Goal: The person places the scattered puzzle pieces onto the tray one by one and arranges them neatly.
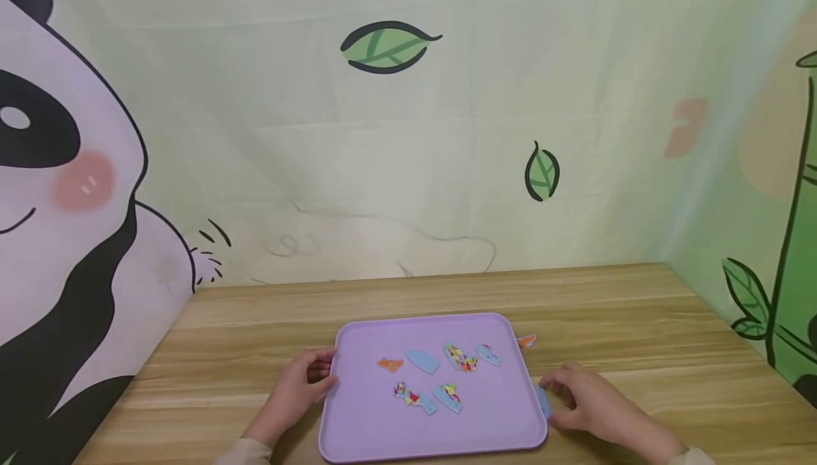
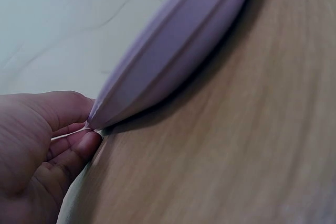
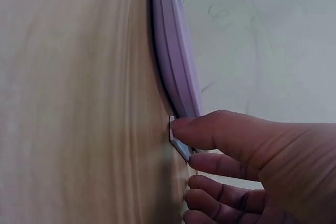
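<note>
A lilac tray (image 1: 434,431) lies on the wooden table, bearing several flat printed pieces. Among these are an orange piece (image 1: 390,364), a plain blue piece (image 1: 423,361) and a multicoloured piece (image 1: 461,357). My left hand (image 1: 295,387) grips the tray's left rim between thumb and fingers, also visible in the left wrist view. At the right edge, another flat blue piece (image 1: 542,402) pokes out beside or from under the tray. My right hand (image 1: 590,401) pinches this piece between thumb and index finger; the other fingers hang close to the tabletop in the right wrist view.
Another orange piece (image 1: 527,342) sticks out by the tray's upper right edge. The wooden table (image 1: 255,309) meets a pale backdrop (image 1: 447,167) printed with a panda and leaves. A second printed panel stands along the right side.
</note>
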Tool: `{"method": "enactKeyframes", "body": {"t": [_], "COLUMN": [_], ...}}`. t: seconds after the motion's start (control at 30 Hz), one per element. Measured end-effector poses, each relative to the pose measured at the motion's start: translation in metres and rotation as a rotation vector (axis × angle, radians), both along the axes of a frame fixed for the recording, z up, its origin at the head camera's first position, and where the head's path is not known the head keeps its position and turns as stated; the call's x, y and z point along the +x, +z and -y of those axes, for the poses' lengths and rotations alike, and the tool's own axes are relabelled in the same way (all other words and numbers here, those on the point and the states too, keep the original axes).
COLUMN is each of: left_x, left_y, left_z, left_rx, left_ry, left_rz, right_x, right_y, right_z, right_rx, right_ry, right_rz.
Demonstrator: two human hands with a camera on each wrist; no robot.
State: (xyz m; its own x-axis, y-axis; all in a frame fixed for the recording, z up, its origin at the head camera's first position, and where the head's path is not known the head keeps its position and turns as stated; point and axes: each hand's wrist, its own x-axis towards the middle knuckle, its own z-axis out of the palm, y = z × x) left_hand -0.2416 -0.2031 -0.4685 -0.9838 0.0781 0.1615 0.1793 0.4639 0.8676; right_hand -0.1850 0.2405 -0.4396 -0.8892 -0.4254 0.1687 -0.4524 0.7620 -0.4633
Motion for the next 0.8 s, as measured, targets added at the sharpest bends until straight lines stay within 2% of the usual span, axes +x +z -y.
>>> {"method": "enactKeyframes", "body": {"t": [0.23,0.8], "left_x": [0.0005,-0.0004], "left_y": [0.0008,-0.0003], "left_z": [0.0005,-0.0001], "left_rx": [-0.004,-0.013], "left_ry": [-0.002,0.003], "left_rz": [0.005,-0.004], "right_x": [-0.0003,0.0001], "right_y": [-0.0003,0.0003], "right_z": [-0.0017,0.0037], "right_rx": [-0.024,-0.093], "right_ry": [-0.002,-0.040], "right_rz": [0.033,0.002]}}
